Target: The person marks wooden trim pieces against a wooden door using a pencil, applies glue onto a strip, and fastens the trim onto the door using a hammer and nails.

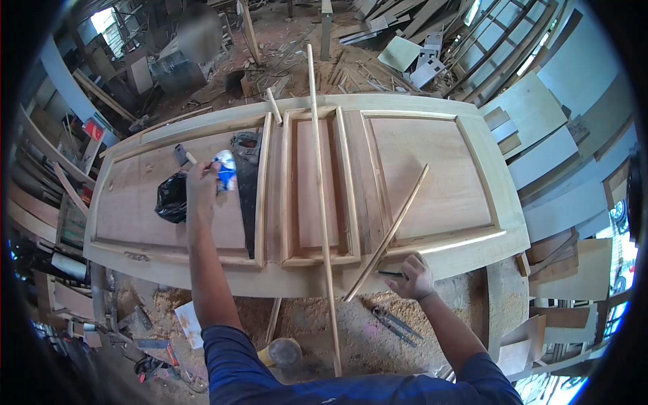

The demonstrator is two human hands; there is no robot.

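A pale wooden door panel (pixel 368 270) with raised mouldings lies across the bench. Over its left section, my left hand (pixel 201 185) is closed at a blue and white packet (pixel 226 170), beside a black plastic bag (pixel 172 198). A hammer-like tool (pixel 181 154) lies just beyond that hand. Near the panel's front edge, my right hand (pixel 413 277) is closed around a thin dark tool (pixel 390 273). A short moulding strip (pixel 405 206) slants close to its fingers. One long strip (pixel 319 169) crosses the middle of the panel.
Pliers-like metal tools (pixel 395 325) lie on the sawdust-covered surface below the panel. A round container (pixel 283 352) stands near my body. Stacked boards (pixel 574 270) line the right side. Wood scraps (pixel 337 74) litter the floor beyond the panel.
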